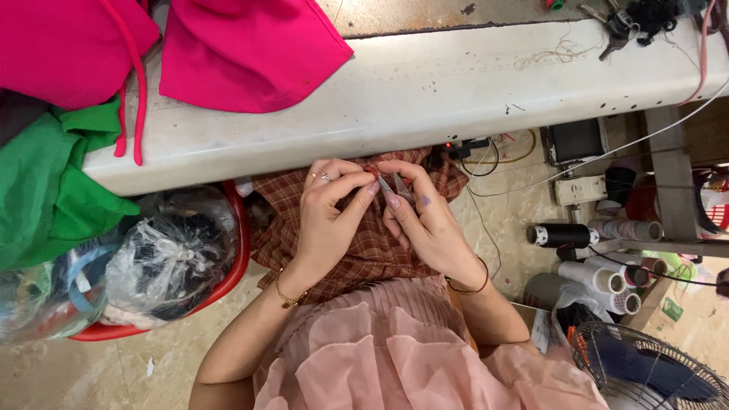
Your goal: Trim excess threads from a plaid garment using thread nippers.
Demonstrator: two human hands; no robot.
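A long white table (pixel 425 91) is seen from above, standing on a pale tiled floor (pixel 175 364). On the table's left end two bright pink garments (pixel 243 53) are piled, and one green garment (pixel 45 182) hangs over its edge. Below it, one red basket (pixel 237 262) is filled with clear plastic bags. At the right, several thread spools (pixel 600 277) and one wire fan guard (pixel 653 368) are seen on the floor. In the middle, just under the table edge, one brown checked cloth (pixel 364 250) is spread across a lap in pink pleated fabric. The left hand (pixel 330 220) is closed, pinching the cloth's upper edge. The right hand (pixel 421 220) is closed around one small thread snipper (pixel 396 184), held against the same edge. One bracelet is worn on each wrist.
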